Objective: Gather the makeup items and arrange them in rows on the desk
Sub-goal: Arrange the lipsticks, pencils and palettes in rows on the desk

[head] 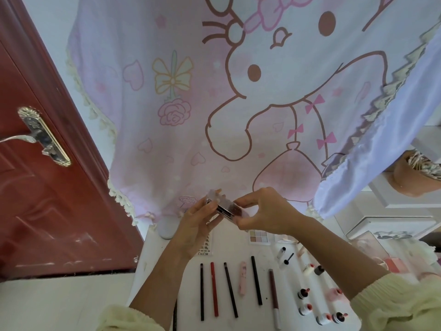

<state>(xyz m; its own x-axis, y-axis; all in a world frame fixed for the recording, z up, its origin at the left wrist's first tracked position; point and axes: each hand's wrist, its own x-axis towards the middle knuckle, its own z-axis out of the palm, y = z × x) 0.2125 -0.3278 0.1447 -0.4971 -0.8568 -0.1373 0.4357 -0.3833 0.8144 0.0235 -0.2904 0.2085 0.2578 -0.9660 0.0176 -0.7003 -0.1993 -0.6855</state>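
Already pencils (214, 292) and little bottles (304, 309) lie in rows on the counter (229, 249), while left hand (199, 220) and right hand (266, 211) fingers pinch an unplaced clear-lidded palette (225, 209).

Home bedroom, cartoon curtain (238, 103), red door (35, 199), white desk (152, 254)

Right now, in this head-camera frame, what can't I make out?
Head view only.
The small case: the left hand and right hand cover its ends, and its contents are blurred.
The printed card: mostly behind the left hand.
The dark pencil: cut off by the bottom edge.
The pink item by the right sleeve: blurred, kind unclear.
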